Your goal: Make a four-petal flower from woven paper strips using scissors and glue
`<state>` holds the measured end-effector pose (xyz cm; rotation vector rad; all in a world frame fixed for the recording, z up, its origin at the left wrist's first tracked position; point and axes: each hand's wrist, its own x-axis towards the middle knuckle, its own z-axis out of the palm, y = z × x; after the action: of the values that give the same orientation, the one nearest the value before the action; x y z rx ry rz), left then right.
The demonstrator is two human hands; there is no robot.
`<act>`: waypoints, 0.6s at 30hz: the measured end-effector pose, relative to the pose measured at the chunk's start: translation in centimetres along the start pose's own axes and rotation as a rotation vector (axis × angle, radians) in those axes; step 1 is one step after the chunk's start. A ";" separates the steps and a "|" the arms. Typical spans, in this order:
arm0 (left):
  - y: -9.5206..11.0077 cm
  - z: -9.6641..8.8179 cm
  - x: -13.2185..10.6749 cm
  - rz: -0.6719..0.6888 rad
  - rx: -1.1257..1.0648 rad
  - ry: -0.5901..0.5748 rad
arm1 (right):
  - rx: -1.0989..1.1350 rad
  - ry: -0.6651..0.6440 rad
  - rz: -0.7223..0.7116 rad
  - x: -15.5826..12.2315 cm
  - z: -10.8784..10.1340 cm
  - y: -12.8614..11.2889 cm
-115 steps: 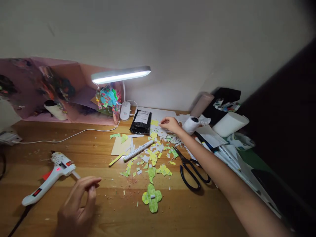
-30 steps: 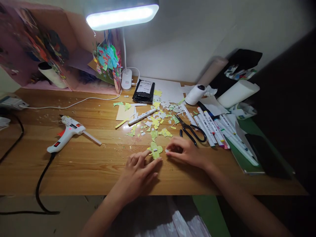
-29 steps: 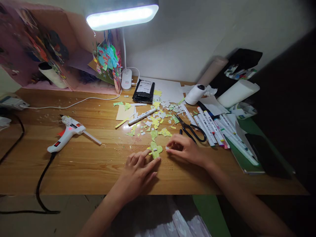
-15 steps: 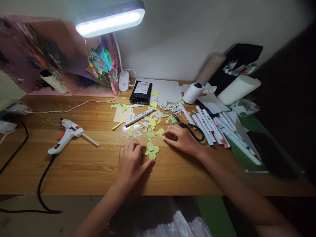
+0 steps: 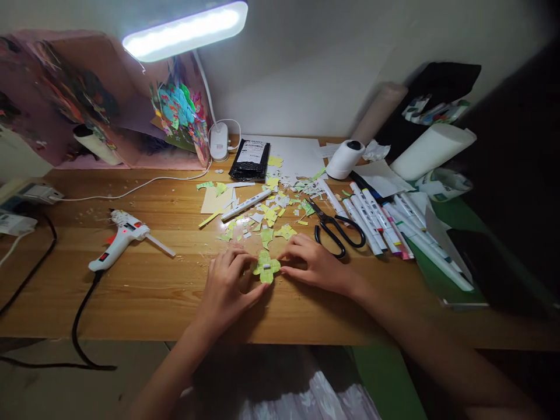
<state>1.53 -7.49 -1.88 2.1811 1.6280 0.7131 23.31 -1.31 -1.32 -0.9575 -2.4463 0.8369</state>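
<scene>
A yellow-green paper flower (image 5: 263, 276) with rounded petals lies in front of me on the wooden desk, a small white piece (image 5: 266, 266) at its centre. My left hand (image 5: 228, 279) curls round the flower's left side, fingers at the left petal and thumb at the bottom one. From the other side, my right hand (image 5: 312, 262) reaches the right petal with bent index finger and thumb. How firmly either hand grips the paper is hard to see. Just beyond the right hand lie black-handled scissors (image 5: 332, 224), blades partly hidden among scraps. A yellow-green paper scrap (image 5: 286, 232) sits near its knuckles.
Paper scraps (image 5: 271, 213) are scattered past the flower beside a white marker (image 5: 246, 205). Several more markers (image 5: 371, 219) lie at the right. A hot glue gun (image 5: 120, 239) with its black cord rests on the left. A lit lamp (image 5: 186, 32) hangs above the desk.
My right hand has moved left and nearer to me, from the scraps to the flower's right petal. The scissors' handles now show fully. My left hand stays at the flower.
</scene>
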 end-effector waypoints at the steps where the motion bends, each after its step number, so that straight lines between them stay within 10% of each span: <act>1: -0.1 -0.1 0.0 0.014 0.003 -0.008 | 0.011 -0.007 0.001 0.0 0.1 -0.1; 11: -1.3 -0.9 -0.6 0.019 0.059 -0.063 | -0.129 0.237 0.099 0.2 -2.1 2.1; 18: -1.5 -0.9 -0.8 0.031 0.080 -0.043 | -0.103 0.173 0.120 0.5 -1.7 2.9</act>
<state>-0.33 -7.82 -2.04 2.2663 1.6313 0.6155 25.21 1.42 -1.86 -1.1735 -2.3209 0.6414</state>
